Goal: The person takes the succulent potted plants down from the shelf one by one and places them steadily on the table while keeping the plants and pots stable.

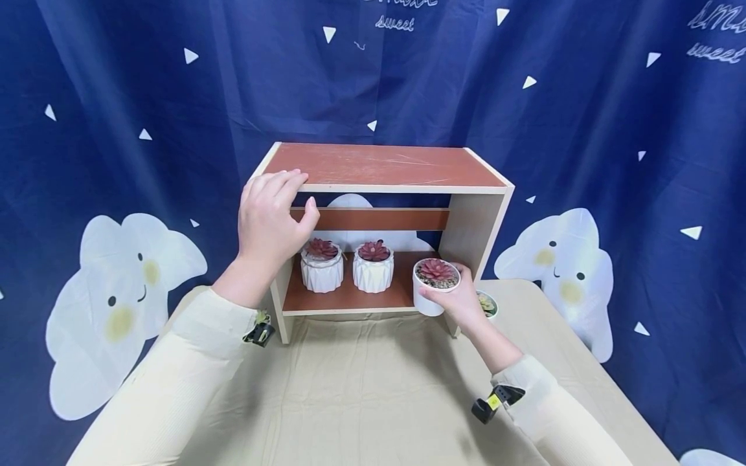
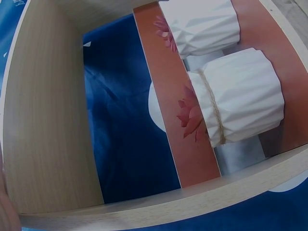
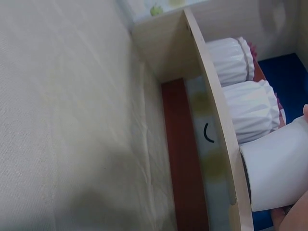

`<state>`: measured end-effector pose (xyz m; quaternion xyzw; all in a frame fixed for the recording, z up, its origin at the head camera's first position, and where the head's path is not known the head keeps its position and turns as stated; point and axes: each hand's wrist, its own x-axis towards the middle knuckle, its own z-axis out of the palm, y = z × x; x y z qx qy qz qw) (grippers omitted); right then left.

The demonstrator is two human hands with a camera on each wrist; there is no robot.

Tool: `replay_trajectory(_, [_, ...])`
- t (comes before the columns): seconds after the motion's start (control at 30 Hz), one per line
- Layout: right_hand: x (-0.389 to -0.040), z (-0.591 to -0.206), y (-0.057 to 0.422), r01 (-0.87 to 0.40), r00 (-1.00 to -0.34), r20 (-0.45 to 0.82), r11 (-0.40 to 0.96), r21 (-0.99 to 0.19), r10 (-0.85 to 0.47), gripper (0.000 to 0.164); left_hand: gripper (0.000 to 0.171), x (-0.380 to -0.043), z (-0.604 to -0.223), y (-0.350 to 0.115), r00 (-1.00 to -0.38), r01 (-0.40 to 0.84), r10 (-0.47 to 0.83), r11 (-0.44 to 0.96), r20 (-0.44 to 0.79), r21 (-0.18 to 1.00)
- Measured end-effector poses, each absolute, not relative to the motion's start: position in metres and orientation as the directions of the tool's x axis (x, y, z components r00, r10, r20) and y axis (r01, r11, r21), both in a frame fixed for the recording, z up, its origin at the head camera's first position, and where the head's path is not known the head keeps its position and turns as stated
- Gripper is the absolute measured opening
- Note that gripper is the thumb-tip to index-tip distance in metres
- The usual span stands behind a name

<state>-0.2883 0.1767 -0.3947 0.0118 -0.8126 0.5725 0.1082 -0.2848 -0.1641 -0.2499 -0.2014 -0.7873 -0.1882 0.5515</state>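
Observation:
My right hand [image 1: 463,301] grips a smooth white pot with a red succulent [image 1: 428,304] at the front right of the small wooden shelf [image 1: 373,165]. Its thumb lies across the pot's side, fingers behind. In the right wrist view the base of this white pot [image 3: 276,168] overlaps the shelf's front edge. My left hand [image 1: 271,213] rests on the shelf's top left front corner, fingers fairly straight over the brown top and thumb held apart. Two ribbed white pots with red succulents, the left pot [image 1: 322,275] and the middle pot [image 1: 373,275], stand inside on the board.
Another potted succulent [image 1: 488,304], with green-yellow leaves, is partly hidden behind my right wrist, right of the shelf. A beige cloth [image 1: 361,388] covers the table. Behind hangs a blue curtain [image 1: 373,77] with cloud prints.

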Motion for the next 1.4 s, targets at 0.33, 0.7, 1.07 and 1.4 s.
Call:
replay_trajectory(0.33, [-0.280, -0.391, 0.178, -0.161, -0.975, 0.200, 0.301, -0.940, 0.102, 0.094, 0.040, -0.285, -0.250, -0.165, -0.307, 0.528, 0.112, 0.846, 0.945, 0.071])
replay_trajectory(0.7, [-0.273, -0.385, 0.185, -0.178, -0.976, 0.206, 0.279, -0.943, 0.071, 0.093, 0.040, -0.285, -0.250, -0.165, -0.319, 0.521, 0.115, 0.851, 0.941, 0.072])
replay_trajectory(1.07, [-0.266, -0.378, 0.191, -0.187, -0.975, 0.213, 0.286, -0.940, 0.060, 0.091, 0.039, -0.286, -0.248, -0.164, -0.329, 0.516, 0.119, 0.853, 0.937, 0.073])
replay_trajectory(1.4, [-0.260, -0.375, 0.200, -0.184, -0.976, 0.213, 0.333, -0.925, 0.051, 0.094, 0.040, -0.286, -0.248, -0.165, -0.333, 0.520, 0.120, 0.851, 0.935, 0.076])
